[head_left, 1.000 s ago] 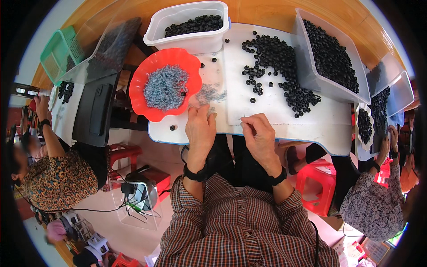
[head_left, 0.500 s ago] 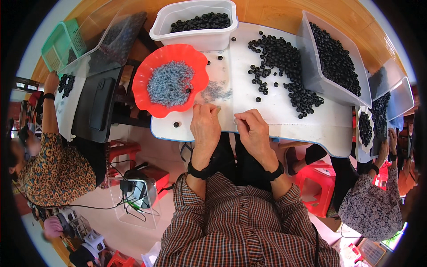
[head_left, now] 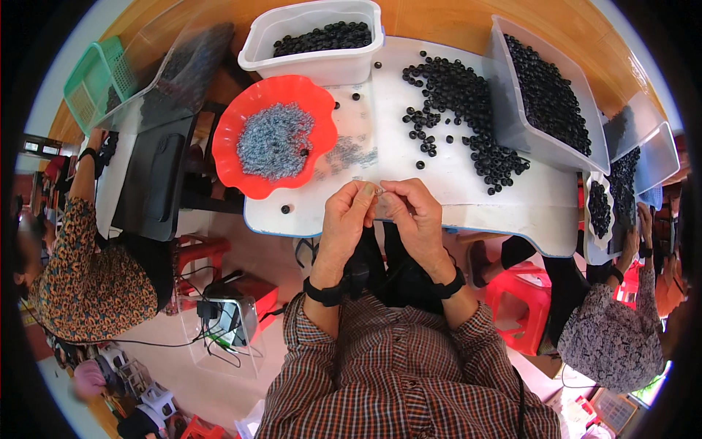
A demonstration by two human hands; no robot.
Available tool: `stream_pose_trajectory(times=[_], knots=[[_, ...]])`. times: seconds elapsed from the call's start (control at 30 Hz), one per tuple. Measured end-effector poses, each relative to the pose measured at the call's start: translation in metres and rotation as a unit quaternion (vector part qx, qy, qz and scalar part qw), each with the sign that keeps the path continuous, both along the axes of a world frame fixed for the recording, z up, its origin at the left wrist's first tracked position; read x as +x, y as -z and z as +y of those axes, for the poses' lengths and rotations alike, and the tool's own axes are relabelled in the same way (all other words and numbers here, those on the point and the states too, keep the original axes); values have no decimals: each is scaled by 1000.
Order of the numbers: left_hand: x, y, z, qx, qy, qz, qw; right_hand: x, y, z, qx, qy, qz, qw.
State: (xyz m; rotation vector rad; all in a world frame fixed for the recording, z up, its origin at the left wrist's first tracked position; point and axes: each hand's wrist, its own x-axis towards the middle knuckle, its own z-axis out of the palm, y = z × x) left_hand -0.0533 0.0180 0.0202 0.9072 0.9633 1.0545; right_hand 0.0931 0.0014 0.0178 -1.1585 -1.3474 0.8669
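Note:
My left hand (head_left: 346, 216) and my right hand (head_left: 414, 212) meet just over the table's front edge, fingers closed in a pinch. Between the fingertips shows a tiny silvery piece (head_left: 379, 191), too small to name. Which hand carries its weight I cannot tell, as both touch it. To the left lies a red scalloped bowl (head_left: 227, 139) with a heap of small silvery-blue, wiry pieces (head_left: 272, 139). Small round black parts with holes (head_left: 450, 91) are spread over the white tabletop (head_left: 398, 146) to the right.
Behind the bowl stands a white tub (head_left: 314, 62) of black parts. A clear bin (head_left: 512, 110) full of them leans at the right. A phone (head_left: 164, 175) lies on a black surface at left. Co-workers sit on both sides; a red stool (head_left: 518, 307) is below.
My hands have come together from apart, and their fingertips now meet at a tiny silvery piece. The person at left has shifted a hand slightly.

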Motion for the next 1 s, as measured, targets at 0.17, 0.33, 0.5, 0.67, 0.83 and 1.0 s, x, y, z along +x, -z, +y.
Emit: stream_pose_trajectory(times=[0.17, 0.33, 0.5, 0.67, 0.83, 1.0], knots=[[19, -4, 1, 18, 16, 41, 999, 10, -4, -1, 23, 32, -11, 999], [41, 1, 2, -2, 23, 88, 996, 27, -8, -4, 64, 75, -86, 991], [61, 0, 15, 289, -72, 351, 888, 48, 0, -7, 50, 132, -92, 986], [80, -7, 35, 274, -66, 353, 892, 65, 5, -6, 45, 167, -90, 981], [93, -12, 54, 283, -29, 380, 880, 70, 9, -4, 51, 181, -89, 978], [99, -10, 65, 288, 18, 448, 846, 68, 10, -2, 41, 181, -71, 980]])
